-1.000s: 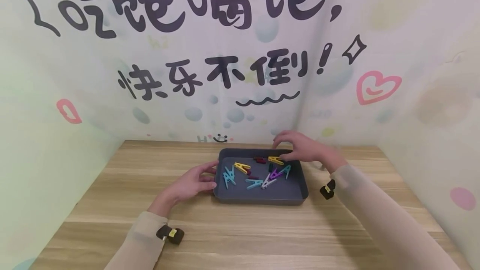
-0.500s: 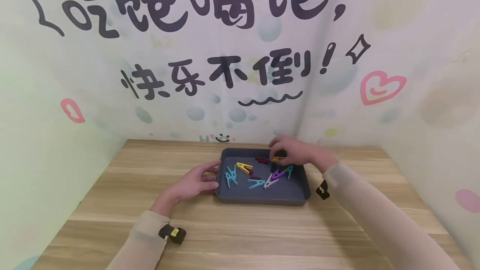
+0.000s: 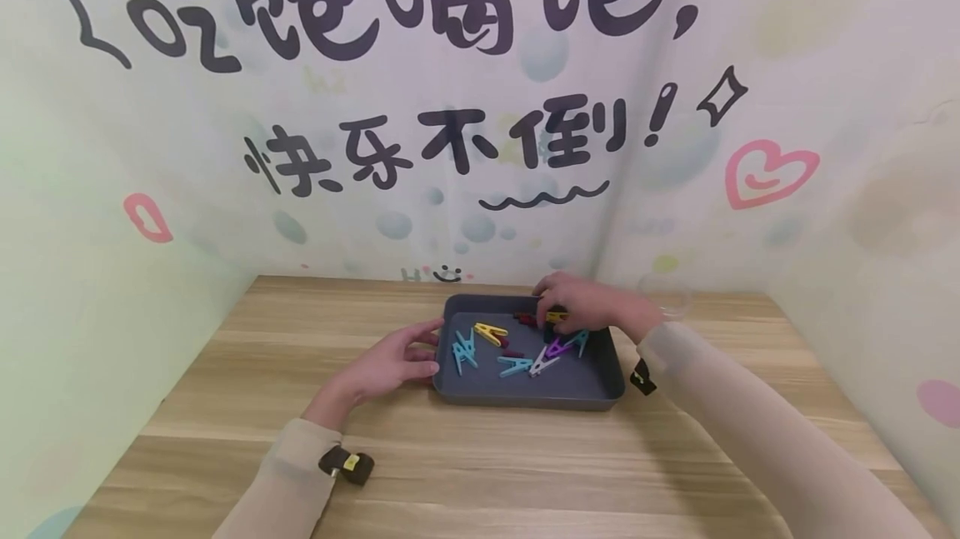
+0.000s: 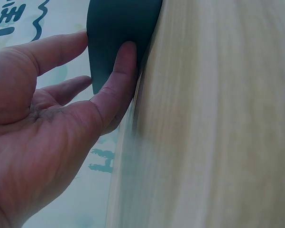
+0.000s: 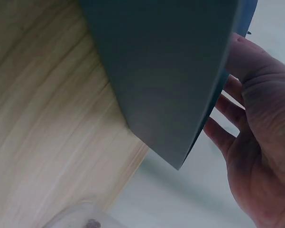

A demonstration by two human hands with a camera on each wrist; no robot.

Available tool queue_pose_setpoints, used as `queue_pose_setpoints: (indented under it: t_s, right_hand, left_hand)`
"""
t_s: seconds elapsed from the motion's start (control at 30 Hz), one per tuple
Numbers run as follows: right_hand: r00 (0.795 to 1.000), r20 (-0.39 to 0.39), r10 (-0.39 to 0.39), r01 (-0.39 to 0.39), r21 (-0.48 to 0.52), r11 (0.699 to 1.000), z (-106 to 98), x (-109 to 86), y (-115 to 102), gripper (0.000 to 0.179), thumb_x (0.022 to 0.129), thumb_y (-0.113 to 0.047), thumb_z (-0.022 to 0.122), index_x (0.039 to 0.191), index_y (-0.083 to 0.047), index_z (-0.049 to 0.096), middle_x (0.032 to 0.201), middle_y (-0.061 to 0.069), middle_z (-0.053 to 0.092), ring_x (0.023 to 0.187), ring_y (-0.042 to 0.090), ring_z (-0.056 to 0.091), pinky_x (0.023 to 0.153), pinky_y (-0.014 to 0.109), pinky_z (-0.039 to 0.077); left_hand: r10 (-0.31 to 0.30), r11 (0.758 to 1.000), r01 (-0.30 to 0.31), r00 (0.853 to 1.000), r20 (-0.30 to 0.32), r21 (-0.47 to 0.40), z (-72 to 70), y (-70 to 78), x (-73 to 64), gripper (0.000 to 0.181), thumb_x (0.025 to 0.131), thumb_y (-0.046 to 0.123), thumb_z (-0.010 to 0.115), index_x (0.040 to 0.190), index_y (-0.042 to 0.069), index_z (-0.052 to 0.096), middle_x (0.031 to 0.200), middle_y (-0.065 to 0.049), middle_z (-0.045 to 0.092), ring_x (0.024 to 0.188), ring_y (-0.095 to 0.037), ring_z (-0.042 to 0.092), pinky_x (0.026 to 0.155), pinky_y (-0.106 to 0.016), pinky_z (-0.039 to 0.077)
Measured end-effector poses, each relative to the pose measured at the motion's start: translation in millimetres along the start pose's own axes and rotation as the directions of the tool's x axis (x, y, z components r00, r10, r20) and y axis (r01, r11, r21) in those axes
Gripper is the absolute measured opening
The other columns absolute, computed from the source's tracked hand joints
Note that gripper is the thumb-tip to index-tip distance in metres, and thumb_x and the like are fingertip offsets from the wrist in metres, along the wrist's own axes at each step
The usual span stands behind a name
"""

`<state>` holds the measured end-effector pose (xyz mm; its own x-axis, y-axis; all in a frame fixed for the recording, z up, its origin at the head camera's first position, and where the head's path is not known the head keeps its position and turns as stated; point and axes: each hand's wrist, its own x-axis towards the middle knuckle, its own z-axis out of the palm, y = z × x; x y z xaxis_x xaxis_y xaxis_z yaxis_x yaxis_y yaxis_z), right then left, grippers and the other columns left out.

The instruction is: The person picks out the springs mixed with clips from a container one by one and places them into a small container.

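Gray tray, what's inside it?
Clothespins in yellow, light blue, white, purple and teal, plus dark red pieces. The right hand hides part of the far side; what's beneath can't be seen.

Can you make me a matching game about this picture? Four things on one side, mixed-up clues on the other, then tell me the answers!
Things:
1. left hand
2. tray
3. right hand
4. table

Clues:
A. over the far right part of the dark grey thing
B. wooden, underneath everything else on this list
C. at the left side of the thing with clips
D. dark grey, with colourful clips inside

Right pairs: 1-C, 2-D, 3-A, 4-B
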<state>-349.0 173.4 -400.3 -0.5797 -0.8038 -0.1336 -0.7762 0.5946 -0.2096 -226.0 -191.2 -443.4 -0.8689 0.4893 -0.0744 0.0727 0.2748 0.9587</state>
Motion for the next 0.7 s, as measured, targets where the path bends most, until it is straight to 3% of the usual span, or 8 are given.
queue_pose_setpoints:
  t_s: [0.27, 0.7]
  right_hand:
    - [0.998, 0.047, 0.036, -0.037, 0.015, 0.999, 1.0, 2.3, -3.7, 0.019, 0.092, -0.01, 0.082, 0.101, -0.026, 0.083, 0.152, 0.017, 0.053, 0.141, 0.036, 0.047, 0.116, 0.052, 0.045]
    - [0.997, 0.051, 0.053, -0.054, 0.019, 0.998, 3.0, 3.3, -1.9, 0.016, 0.092, -0.012, 0.083, 0.098, -0.027, 0.082, 0.153, 0.018, 0.052, 0.141, 0.038, 0.047, 0.115, 0.053, 0.046]
  left_hand:
    - [-0.002, 1.0, 0.002, 1.0, 0.002, 0.002, 0.4, -0.3, 1.9, 0.073, 0.104, 0.001, 0.065, 0.166, -0.003, 0.026, 0.15, -0.029, 0.045, 0.138, -0.047, 0.053, 0.105, -0.042, 0.056]
    - [-0.012, 1.0, 0.012, 1.0, -0.004, 0.021, 0.1, -0.5, 1.7, 0.073, 0.103, 0.001, 0.064, 0.166, -0.003, 0.027, 0.151, -0.029, 0.046, 0.138, -0.046, 0.053, 0.106, -0.044, 0.055]
